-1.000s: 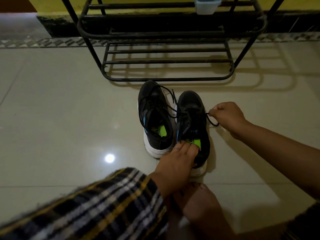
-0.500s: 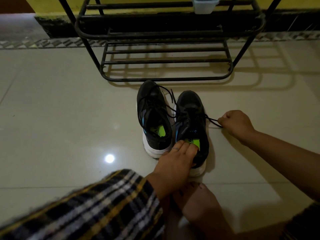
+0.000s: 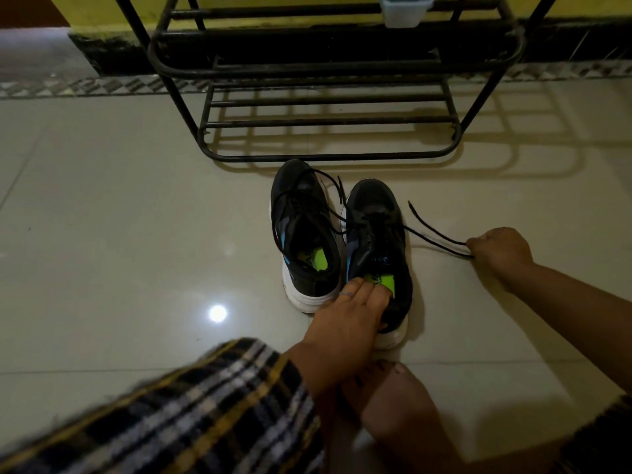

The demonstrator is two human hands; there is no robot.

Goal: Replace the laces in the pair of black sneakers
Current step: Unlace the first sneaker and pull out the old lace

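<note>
Head view: right sneaker (image 3: 378, 241) black, white-soled; lace (image 3: 436, 239) seemingly half-loosened.

Black metal shoe rack (image 3: 328, 97) on a glossy tiled floor (image 3: 119, 217)
A pale plastic tub (image 3: 405, 10) sits on its upper shelf; yellow wall (image 3: 102, 8) behind.
</note>
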